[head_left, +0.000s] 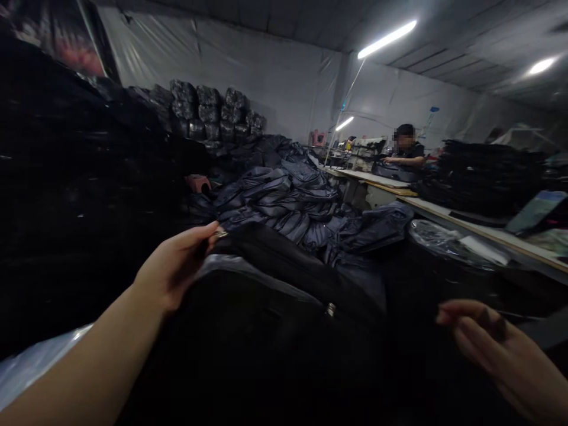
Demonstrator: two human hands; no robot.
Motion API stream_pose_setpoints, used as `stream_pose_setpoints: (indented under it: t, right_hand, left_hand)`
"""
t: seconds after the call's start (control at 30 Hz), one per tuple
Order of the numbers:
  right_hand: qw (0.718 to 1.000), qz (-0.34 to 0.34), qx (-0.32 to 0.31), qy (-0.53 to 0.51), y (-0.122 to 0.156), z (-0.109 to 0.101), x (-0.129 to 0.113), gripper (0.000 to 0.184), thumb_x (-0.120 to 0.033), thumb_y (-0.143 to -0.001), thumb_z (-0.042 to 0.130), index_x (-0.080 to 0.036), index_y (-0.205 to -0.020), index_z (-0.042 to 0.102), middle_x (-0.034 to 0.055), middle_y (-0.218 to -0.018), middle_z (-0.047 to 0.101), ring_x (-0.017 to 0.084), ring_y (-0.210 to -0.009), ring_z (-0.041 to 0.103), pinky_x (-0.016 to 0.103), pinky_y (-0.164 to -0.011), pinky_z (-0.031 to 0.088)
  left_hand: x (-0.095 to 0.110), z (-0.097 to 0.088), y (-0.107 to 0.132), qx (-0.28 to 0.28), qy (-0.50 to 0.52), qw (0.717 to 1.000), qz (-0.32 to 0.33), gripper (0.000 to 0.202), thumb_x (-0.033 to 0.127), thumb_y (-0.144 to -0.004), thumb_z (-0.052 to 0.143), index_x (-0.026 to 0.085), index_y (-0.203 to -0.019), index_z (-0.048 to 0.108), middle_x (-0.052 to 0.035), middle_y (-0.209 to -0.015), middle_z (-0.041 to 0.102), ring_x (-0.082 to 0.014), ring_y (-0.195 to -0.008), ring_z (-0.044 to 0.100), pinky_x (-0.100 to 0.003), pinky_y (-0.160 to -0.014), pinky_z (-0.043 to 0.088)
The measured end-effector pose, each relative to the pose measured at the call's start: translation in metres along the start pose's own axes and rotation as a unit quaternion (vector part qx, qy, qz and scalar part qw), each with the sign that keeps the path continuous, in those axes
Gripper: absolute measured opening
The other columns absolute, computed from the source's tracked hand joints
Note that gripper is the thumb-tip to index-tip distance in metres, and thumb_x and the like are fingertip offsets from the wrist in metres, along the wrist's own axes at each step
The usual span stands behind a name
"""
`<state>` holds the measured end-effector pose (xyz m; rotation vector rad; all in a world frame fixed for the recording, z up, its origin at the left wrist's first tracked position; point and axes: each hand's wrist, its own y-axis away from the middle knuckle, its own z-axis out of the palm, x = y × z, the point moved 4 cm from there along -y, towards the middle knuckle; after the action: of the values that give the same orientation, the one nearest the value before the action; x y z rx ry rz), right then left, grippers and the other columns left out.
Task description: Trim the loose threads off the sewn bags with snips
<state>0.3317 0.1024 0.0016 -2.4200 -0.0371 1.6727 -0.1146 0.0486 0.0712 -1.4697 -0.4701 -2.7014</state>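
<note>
A black bag [266, 337] of dark fabric fills the lower middle of the view, with a pale grey strip along its zipped opening. My left hand [180, 263] pinches the bag's upper left edge, where a small metal piece shows at the fingertips. Another metal zip slider [331, 309] sits farther right on the zip line. Off to the right, apart from the slider, is my right hand [481, 334], its fingers curled and pressed together. Dark cloth lies behind it, so whatever it may pinch cannot be made out. The bag's lower part is lost in shadow.
Ahead lies a heap of dark blue-grey bags [284, 198]. Wrapped black bundles [208, 112] are stacked behind it. A dark pile [80, 195] rises at left. On the right runs a long worktable [448, 220], with a stack of black pieces [488, 174] and a seated person [406, 151].
</note>
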Motion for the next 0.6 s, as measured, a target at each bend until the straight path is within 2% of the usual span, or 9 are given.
stream_pose_setpoints:
  t: [0.07, 0.13, 0.2, 0.27, 0.37, 0.43, 0.5, 0.6]
  right_hand:
    - [0.996, -0.028, -0.081, 0.02, 0.004, 0.027, -0.047, 0.045, -0.046, -0.06, 0.076, -0.024, -0.099, 0.065, 0.0087, -0.094, 0.066, 0.022, -0.073, 0.057, 0.028, -0.058, 0.048]
    - [0.981, -0.097, -0.166, 0.012, 0.012, 0.057, -0.099, 0.052, -0.036, -0.062, 0.078, -0.026, -0.11, 0.062, 0.0076, -0.104, 0.065, 0.022, -0.077, 0.058, 0.029, -0.064, 0.048]
    - [0.955, -0.145, -0.26, -0.001, 0.021, 0.083, -0.139, 0.05, -0.028, -0.063, 0.077, -0.025, -0.111, 0.061, 0.0059, -0.098, 0.065, 0.021, -0.076, 0.058, 0.028, -0.064, 0.047]
    - [0.934, -0.157, -0.319, -0.022, 0.024, 0.1, -0.16, 0.038, -0.024, -0.063, 0.077, -0.022, -0.099, 0.062, 0.0023, -0.086, 0.064, 0.018, -0.073, 0.056, 0.026, -0.062, 0.044]
    - [0.918, -0.109, -0.375, -0.074, 0.017, 0.109, -0.163, 0.024, -0.02, -0.064, 0.074, -0.02, -0.078, 0.055, -0.0038, -0.069, 0.054, 0.012, -0.062, 0.049, 0.021, -0.055, 0.038]
    - [0.917, -0.082, -0.382, -0.085, 0.008, 0.105, -0.156, 0.023, -0.015, -0.064, 0.071, -0.019, -0.074, 0.05, -0.0056, -0.065, 0.047, 0.008, -0.057, 0.043, 0.018, -0.051, 0.034]
    - [0.929, -0.07, -0.354, -0.077, -0.003, 0.094, -0.146, 0.023, -0.01, -0.063, 0.067, -0.019, -0.072, 0.048, -0.0059, -0.064, 0.044, 0.008, -0.056, 0.04, 0.017, -0.049, 0.031]
    - [0.954, -0.056, -0.282, -0.083, -0.017, 0.064, -0.13, 0.024, -0.008, -0.061, 0.065, -0.02, -0.073, 0.047, -0.005, -0.065, 0.044, 0.009, -0.056, 0.04, 0.018, -0.049, 0.033]
  left_hand:
    - [0.0, 0.049, 0.009, -0.076, -0.086, 0.993, 0.039, 0.017, 0.025, -0.072, 0.062, 0.015, -0.059, 0.055, 0.0047, -0.05, 0.049, -0.0041, -0.041, 0.041, -0.016, -0.042, 0.035]
    - [-0.006, 0.093, 0.017, -0.152, -0.165, 0.971, 0.078, 0.022, 0.026, -0.071, 0.063, 0.015, -0.054, 0.055, 0.0036, -0.05, 0.048, -0.004, -0.041, 0.038, -0.017, -0.039, 0.029]
    - [-0.015, 0.124, 0.024, -0.203, -0.209, 0.953, 0.087, 0.024, 0.029, -0.07, 0.064, 0.016, -0.052, 0.055, 0.0027, -0.05, 0.049, -0.0052, -0.042, 0.038, -0.018, -0.039, 0.028]
    - [-0.02, 0.141, 0.028, -0.231, -0.236, 0.94, 0.09, 0.026, 0.033, -0.071, 0.062, 0.017, -0.052, 0.054, 0.0025, -0.051, 0.048, -0.0064, -0.044, 0.039, -0.019, -0.041, 0.029]
    - [-0.022, 0.146, 0.027, -0.237, -0.305, 0.916, 0.106, 0.03, 0.039, -0.072, 0.06, 0.018, -0.053, 0.051, 0.0031, -0.051, 0.045, -0.0075, -0.045, 0.038, -0.02, -0.042, 0.029]
    - [-0.02, 0.139, 0.022, -0.21, -0.374, 0.896, 0.116, 0.03, 0.041, -0.07, 0.06, 0.019, -0.052, 0.05, 0.003, -0.051, 0.044, -0.0082, -0.045, 0.036, -0.021, -0.042, 0.026]
    - [-0.013, 0.125, 0.013, -0.158, -0.419, 0.883, 0.139, 0.03, 0.038, -0.069, 0.06, 0.019, -0.051, 0.047, 0.0023, -0.052, 0.043, -0.0093, -0.047, 0.036, -0.022, -0.043, 0.026]
    - [0.001, 0.092, -0.006, -0.066, -0.42, 0.883, 0.198, 0.029, 0.036, -0.071, 0.058, 0.019, -0.051, 0.044, 0.0017, -0.056, 0.043, -0.0113, -0.052, 0.038, -0.023, -0.046, 0.029]
